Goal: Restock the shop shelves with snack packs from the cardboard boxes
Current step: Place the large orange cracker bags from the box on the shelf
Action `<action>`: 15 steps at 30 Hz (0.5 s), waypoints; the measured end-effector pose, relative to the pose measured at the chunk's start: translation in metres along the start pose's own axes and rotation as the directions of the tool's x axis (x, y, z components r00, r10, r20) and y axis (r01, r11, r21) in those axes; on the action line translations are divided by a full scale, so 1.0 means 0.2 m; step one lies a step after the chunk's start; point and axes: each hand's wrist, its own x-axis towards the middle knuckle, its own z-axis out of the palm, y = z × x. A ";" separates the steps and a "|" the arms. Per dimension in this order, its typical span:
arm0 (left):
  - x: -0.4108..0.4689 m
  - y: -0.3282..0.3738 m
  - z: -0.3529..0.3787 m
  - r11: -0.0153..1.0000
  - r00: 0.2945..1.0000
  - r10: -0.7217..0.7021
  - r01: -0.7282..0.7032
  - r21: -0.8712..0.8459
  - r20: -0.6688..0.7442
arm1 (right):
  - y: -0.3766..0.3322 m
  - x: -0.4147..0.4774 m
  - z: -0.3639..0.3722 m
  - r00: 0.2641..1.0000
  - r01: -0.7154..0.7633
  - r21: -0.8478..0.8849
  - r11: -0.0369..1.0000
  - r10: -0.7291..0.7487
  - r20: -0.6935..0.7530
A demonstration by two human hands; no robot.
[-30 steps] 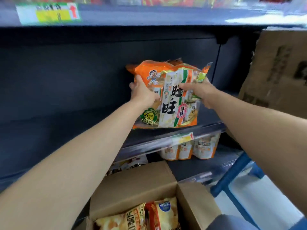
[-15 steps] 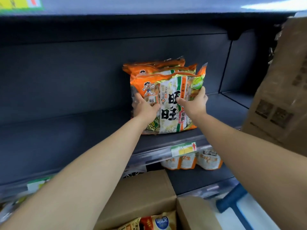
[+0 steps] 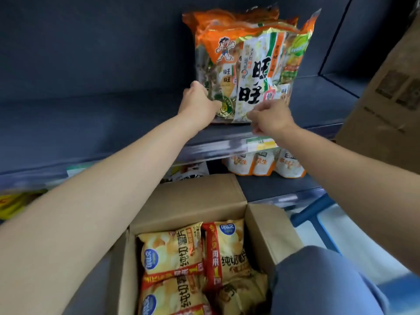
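Observation:
Several orange snack packs stand upright, one behind another, on the dark shelf. My left hand grips the front pack at its lower left corner, thumb on its face. Just off the pack's lower right edge, my right hand holds nothing, its fingers loosely curled. Below me an open cardboard box holds yellow and red chip packs.
A large cardboard box stands at the right end of the shelf. Small peanut packs sit on the lower shelf. A blue frame stands on the floor at right. My knee is beside the open box.
The front orange pack was set down against the others. My right hand came off its face and drew back and down; my left hand slid to its lower corner. The view tilted down.

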 end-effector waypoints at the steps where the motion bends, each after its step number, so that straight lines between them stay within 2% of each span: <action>1: -0.05 -0.04 -0.01 1.000 1.000 0.013 -0.013 0.020 0.017 | 0.00 -0.05 0.04 0.997 0.000 -0.055 0.998 0.004 0.076; 3: -0.15 -0.14 -0.02 0.997 0.993 0.007 -0.015 0.076 0.115 | 0.03 -0.13 0.12 0.980 -0.016 -0.142 0.990 0.044 0.193; 5: -0.25 -0.28 0.00 0.988 0.956 -0.054 0.010 0.152 0.289 | 0.09 -0.20 0.22 0.935 -0.063 -0.210 0.976 0.131 0.331; 8: -0.38 -0.54 0.03 0.927 0.845 -0.283 0.121 0.354 0.453 | 0.25 -0.29 0.39 0.831 -0.069 -0.438 0.896 0.295 0.472; 11: -0.49 -0.80 0.05 0.815 0.743 -0.500 0.231 0.531 0.445 | 0.44 -0.36 0.52 0.742 -0.107 -0.579 0.809 0.452 0.495; 15: -0.61 -1.01 0.06 0.686 0.638 -0.684 0.396 0.611 0.354 | 0.61 -0.44 0.60 0.706 -0.087 -0.660 0.747 0.513 0.488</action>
